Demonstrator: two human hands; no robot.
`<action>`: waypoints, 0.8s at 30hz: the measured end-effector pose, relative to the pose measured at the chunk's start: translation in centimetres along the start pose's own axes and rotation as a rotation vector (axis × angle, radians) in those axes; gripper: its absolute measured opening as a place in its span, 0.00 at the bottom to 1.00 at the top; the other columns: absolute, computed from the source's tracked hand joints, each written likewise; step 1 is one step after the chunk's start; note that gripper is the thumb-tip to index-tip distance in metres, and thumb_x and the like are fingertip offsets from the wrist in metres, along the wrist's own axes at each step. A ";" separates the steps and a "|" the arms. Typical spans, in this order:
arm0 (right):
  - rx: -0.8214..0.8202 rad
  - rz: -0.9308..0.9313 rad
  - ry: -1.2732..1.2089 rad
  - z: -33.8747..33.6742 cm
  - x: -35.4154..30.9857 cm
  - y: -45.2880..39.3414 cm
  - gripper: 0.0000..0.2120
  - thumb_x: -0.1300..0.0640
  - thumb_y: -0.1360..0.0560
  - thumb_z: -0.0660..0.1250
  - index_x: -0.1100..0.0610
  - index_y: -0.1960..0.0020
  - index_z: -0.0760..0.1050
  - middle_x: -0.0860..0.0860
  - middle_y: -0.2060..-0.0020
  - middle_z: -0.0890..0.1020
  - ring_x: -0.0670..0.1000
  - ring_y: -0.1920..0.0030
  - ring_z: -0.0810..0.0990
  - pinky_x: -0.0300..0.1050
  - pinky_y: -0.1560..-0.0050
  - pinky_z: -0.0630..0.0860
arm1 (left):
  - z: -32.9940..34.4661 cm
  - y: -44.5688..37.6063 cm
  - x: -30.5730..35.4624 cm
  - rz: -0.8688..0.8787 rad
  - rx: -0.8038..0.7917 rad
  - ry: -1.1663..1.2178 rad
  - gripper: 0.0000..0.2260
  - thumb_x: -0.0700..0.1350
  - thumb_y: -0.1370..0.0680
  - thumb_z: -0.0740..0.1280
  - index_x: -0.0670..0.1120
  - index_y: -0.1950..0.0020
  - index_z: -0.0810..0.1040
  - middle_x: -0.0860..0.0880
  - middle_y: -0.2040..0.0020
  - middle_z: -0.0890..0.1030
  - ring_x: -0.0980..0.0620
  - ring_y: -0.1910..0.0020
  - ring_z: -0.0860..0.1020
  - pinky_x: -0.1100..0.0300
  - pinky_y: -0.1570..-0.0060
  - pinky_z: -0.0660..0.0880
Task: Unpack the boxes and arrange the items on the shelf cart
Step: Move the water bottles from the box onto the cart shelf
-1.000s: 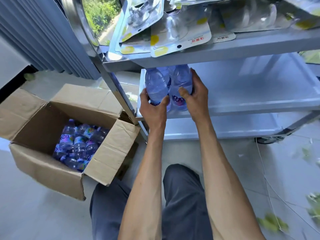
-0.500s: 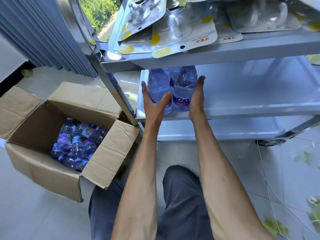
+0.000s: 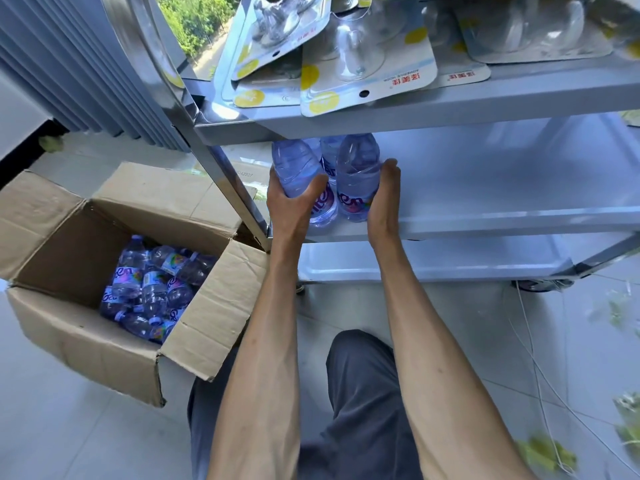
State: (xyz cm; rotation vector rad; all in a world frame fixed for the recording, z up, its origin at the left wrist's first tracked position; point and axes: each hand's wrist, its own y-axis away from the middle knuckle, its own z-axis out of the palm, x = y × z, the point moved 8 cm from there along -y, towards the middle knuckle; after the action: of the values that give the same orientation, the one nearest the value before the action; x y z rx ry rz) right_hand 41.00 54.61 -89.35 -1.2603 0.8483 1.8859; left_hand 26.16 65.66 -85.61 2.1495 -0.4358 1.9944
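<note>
Middle shelf of the shelf cart, with my two hands bracketing a cluster of water bottles at its near-left corner. My left hand curls around the leftmost bottle, thumb across its front, and that bottle leans toward me; I judge I am standing it upright against its neighbours. My right hand lies flat, fingers straight and together, against the outer side of the rightmost bottle, acting as a stop so the group packs tight. Directly above both hands, the top shelf carries blister-packed hooks, which explains routing bottles one level down. Below and to the left of my left hand, the open cardboard box holds many more bottles lying jumbled, so I judge the unpacking far from complete.
</note>
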 end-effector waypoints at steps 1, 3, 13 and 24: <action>0.019 -0.061 0.023 -0.3 -0.2 0.6 0.31 0.35 0.26 0.55 0.61 0.39 0.70 0.55 0.45 0.78 0.46 0.45 0.77 0.41 0.46 0.76 | 0.0 0.1 0.3 0.019 -0.004 -0.015 0.28 0.48 0.32 0.76 0.48 0.34 0.72 0.50 0.42 0.81 0.54 0.44 0.81 0.56 0.44 0.79; 0.059 -0.172 0.117 -0.8 -0.5 1.9 0.25 0.38 0.29 0.62 0.59 0.44 0.71 0.50 0.53 0.77 0.42 0.53 0.77 0.36 0.54 0.75 | 0.0 0.2 0.5 0.023 -0.021 -0.018 0.30 0.48 0.32 0.76 0.46 0.35 0.68 0.48 0.42 0.79 0.54 0.45 0.81 0.56 0.45 0.80; 0.060 -0.314 0.351 -1.2 -0.9 3.0 0.31 0.51 0.36 0.80 0.54 0.38 0.71 0.41 0.49 0.80 0.41 0.50 0.80 0.38 0.50 0.79 | 0.3 1.6 0.7 0.154 -0.197 -0.170 0.39 0.52 0.38 0.82 0.52 0.33 0.66 0.52 0.37 0.76 0.55 0.38 0.77 0.58 0.43 0.78; -0.049 -0.298 0.375 0.5 -0.6 3.5 0.30 0.52 0.35 0.78 0.50 0.36 0.72 0.36 0.47 0.81 0.40 0.48 0.80 0.32 0.50 0.76 | -0.4 0.0 -2.0 0.016 -0.224 -0.003 0.34 0.37 0.32 0.75 0.46 0.28 0.66 0.48 0.39 0.80 0.52 0.41 0.80 0.51 0.41 0.78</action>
State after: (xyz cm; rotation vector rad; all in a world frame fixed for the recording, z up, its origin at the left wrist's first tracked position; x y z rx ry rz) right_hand 37.99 53.03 -88.11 -1.7012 0.7526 1.4665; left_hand 25.66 65.98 -87.59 2.0179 -0.6453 1.8517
